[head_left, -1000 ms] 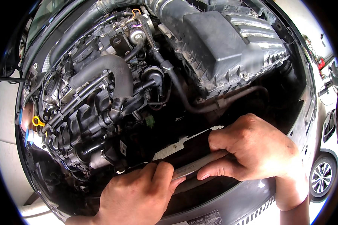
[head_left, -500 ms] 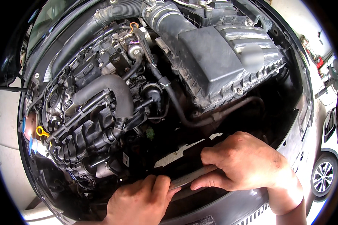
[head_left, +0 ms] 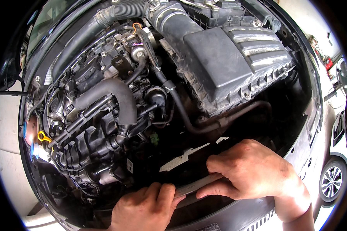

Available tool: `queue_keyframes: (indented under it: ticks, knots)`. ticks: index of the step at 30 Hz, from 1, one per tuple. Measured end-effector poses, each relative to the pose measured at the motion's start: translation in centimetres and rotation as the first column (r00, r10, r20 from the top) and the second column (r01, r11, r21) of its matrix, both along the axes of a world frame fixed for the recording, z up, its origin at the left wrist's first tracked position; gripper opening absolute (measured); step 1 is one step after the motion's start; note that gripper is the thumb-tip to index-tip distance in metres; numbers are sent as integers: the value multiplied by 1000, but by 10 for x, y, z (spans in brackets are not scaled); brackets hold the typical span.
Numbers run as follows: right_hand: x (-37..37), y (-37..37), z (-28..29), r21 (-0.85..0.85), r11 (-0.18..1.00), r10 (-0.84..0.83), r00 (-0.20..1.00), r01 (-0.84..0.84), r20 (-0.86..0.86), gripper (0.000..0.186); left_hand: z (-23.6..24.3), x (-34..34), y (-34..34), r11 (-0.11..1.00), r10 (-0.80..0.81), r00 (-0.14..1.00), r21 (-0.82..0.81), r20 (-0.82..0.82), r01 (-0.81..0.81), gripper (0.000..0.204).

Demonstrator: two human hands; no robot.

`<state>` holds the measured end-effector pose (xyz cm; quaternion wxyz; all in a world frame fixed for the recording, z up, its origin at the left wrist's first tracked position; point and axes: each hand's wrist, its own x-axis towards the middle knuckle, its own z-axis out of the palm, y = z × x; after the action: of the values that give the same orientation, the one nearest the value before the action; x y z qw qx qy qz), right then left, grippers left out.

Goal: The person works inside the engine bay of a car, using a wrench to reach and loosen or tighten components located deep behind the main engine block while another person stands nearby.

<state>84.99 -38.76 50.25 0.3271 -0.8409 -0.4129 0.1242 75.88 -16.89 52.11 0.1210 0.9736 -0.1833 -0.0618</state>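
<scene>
Both hands grip, seemingly, a wrench (engine bay).

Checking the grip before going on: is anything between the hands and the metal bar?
Nothing visible. The left hand and right hand both already grip the metal bar directly at the front edge of the engine bay.
</scene>
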Motion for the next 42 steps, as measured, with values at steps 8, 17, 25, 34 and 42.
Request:
queue_keyframes:
  ticks: [8,17,25,34,42]
  knots:
    - [0,0,-2,-17,1000,-6,1000,6,9,47,-1,0,0,1000,-2,1000,19,13,2,19]
    - [0,-1,-3,-29,1000,-6,999,5,-33,46,-2,0,0,1000,-7,1000,2,28,7,20]
    - [0,0,-3,-35,999,-3,999,1,-42,47,-3,0,0,1000,0,1000,4,16,0,20]
    - [0,-1,-3,-31,999,-16,999,15,-49,47,-4,0,1,1000,-11,999,-7,36,11,20]
    - [-1,0,-3,-30,999,-20,1000,19,-16,46,-7,0,1,1000,-1,999,-20,51,2,20]
